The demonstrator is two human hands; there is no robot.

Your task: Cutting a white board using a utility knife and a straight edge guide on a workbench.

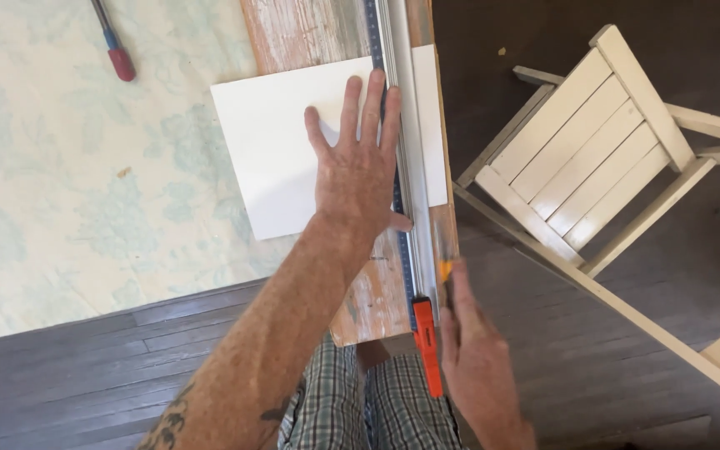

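The left hand [360, 171] lies flat with fingers spread, pressing down on one white sheet [293, 150] and on the long metal straightedge [402, 125] that runs from twelve o'clock down toward six. Its fingertips touch the rule's left edge; the thumb reaches across the rule at about four o'clock of the palm. The sheet sits at the centre of the view on a worn wooden board [310, 29], and a narrow strip of it shows past the rule's right edge. The board's right edge lies just beside the rule, so little room is left on that side.

The right hand [472, 358], at five o'clock, is closed around one orange-tipped cutting knife [443, 267], whose tip rests against the rule's right edge just below the sheet. An orange end piece [427, 350] caps the rule's near end.

At ten o'clock a pale patterned cloth [68, 183] offers open room, bearing one red-handled tool [114, 50]. At three o'clock stands one cream wooden chair [593, 150] on the dark plank floor [60, 375], well apart from the board.
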